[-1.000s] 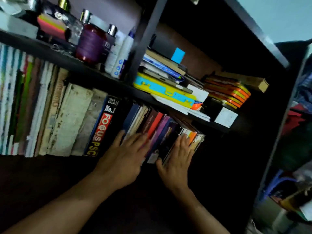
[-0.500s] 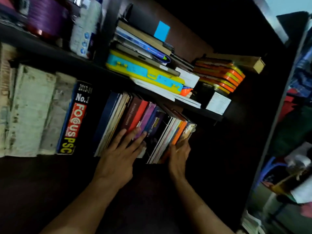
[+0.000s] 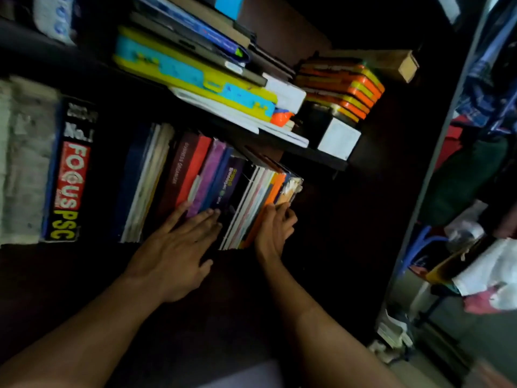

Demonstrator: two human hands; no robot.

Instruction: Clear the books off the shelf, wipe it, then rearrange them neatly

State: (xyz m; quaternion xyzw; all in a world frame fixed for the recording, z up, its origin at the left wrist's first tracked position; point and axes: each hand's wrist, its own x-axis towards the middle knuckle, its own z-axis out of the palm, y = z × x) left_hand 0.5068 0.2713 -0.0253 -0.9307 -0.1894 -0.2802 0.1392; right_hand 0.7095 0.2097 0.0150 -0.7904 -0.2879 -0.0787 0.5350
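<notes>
- The dark bookshelf (image 3: 313, 156) fills most of what I see; its lower board holds the row of standing books (image 3: 212, 189) I am working on, and everything below is placed against that row.
- Above the row, on the upper board, lies a flat pile topped by a yellow and blue case (image 3: 193, 77), and to the right of that pile sits a stack of orange and yellow tins (image 3: 344, 85) on a dark box with a white face (image 3: 338, 138).
- Left of the row, past a dark gap, stands a thick volume with FOCUS PSC on its spine (image 3: 70, 177), and left of that again some worn pale spines (image 3: 25, 163).
- The row itself leans to the right, from blue and white spines at its left end through maroon, red and purple ones to an orange book (image 3: 268, 203) and a tattered one at its right end.
- My left hand (image 3: 179, 247) lies flat against the middle of the row, fingers straight and spread, the tips touching the purple spines (image 3: 207, 180).
- My right hand (image 3: 272, 228) is at the row's right end, fingers curled around the edge of the outermost books, just beside the orange book.
- Well to the right of the row, outside the shelf, a heap of cloth and bags (image 3: 486, 264) is blurred.
</notes>
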